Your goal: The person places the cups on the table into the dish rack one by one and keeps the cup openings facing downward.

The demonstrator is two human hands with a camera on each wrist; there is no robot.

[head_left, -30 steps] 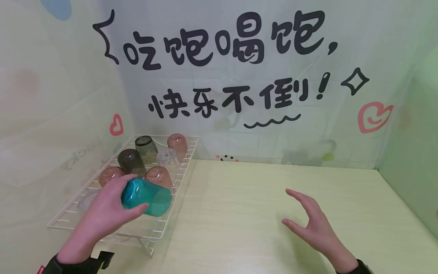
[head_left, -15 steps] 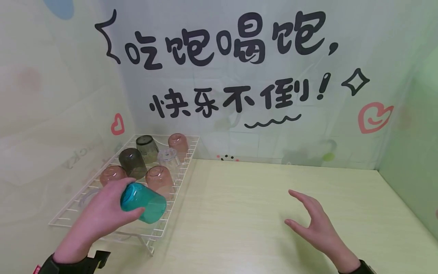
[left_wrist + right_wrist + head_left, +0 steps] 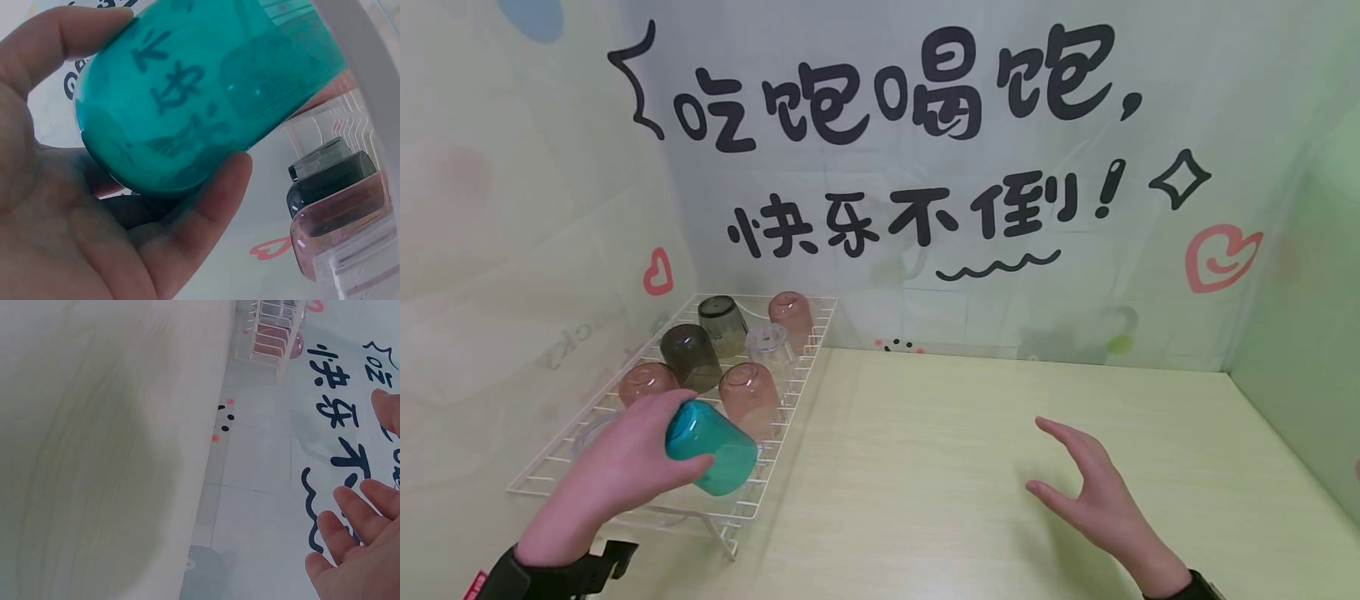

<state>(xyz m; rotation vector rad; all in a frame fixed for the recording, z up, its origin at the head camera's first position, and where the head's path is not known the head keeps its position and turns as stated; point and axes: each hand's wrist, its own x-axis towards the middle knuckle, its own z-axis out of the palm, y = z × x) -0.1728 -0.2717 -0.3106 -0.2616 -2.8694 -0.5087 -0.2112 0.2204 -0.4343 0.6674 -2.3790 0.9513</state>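
Note:
My left hand (image 3: 625, 462) grips a teal see-through cup (image 3: 718, 454) around its base end. The cup is tilted, its mouth pointing down and to the right, over the near part of a white wire rack (image 3: 748, 508). In the left wrist view, the thumb and fingers curl about the teal cup (image 3: 187, 100). Off to the right, my right hand (image 3: 1101, 500) hovers above the table with fingers spread and relaxed, holding nothing. In the right wrist view the right hand (image 3: 362, 556) shows its parted fingers and thumb.
Upside-down cups stand on the rack: pink cups (image 3: 748, 396), dark grey cups (image 3: 688, 354) and a clear cup (image 3: 769, 346). One clear cup (image 3: 591, 433) is partly hidden behind my left hand. The pale wooden table (image 3: 925, 467) reaches the lettered back wall (image 3: 880, 308) and side walls.
The teal cup in my left hand has come slightly lower and nearer, and its mouth end has tipped further down. My right hand has barely shifted.

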